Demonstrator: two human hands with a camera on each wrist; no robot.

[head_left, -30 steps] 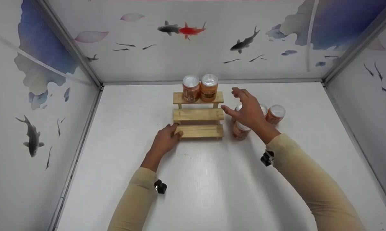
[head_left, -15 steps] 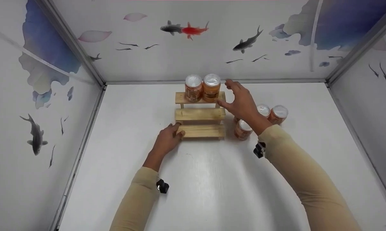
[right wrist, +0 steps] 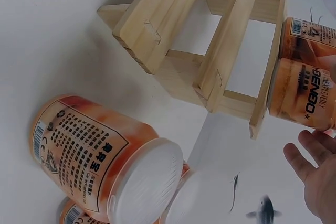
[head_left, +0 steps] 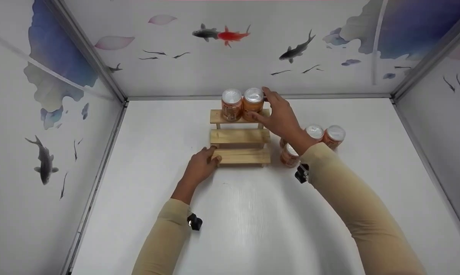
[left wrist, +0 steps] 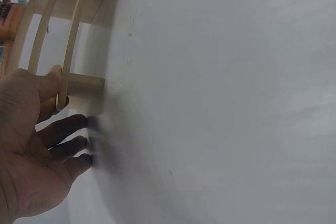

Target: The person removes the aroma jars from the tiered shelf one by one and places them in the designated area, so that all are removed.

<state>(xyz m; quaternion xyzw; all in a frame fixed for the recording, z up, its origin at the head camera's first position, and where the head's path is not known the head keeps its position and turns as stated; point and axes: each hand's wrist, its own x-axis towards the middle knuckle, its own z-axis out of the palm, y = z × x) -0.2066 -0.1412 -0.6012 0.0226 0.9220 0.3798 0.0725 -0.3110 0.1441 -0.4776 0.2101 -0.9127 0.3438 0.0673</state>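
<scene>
The right-hand grip [head_left: 281,116] has travelled the most. A second ago it was spread over the cans on the bench [head_left: 230,217] beside the stand, touching nothing; now it has swung up and inward to the right can [head_left: 253,104] on the top step [head_left: 214,116]. It has narrowed about that can, thumb across the front and fingers along the right side, but I cannot tell whether it clasps the can or merely steadies it.

The neighbouring can [head_left: 232,107] stands upright just beyond that one, on the side away from the same grip. Neither can has visibly shifted on the step.

The left-hand grip [head_left: 199,166] has stayed put, pinching the end of the lowest step [head_left: 243,156] between thumb and finger, and the wooden stand [head_left: 240,136] sits where it did. The loose cans [head_left: 334,137], four of them with one mostly hidden, remain on the bench below the right-hand grip, near its forearm.

The work in hand therefore seems to be settling the right can's position, with the left-hand grip probably keeping the stand from sliding; the loose cans appear to be outside this step.
</scene>
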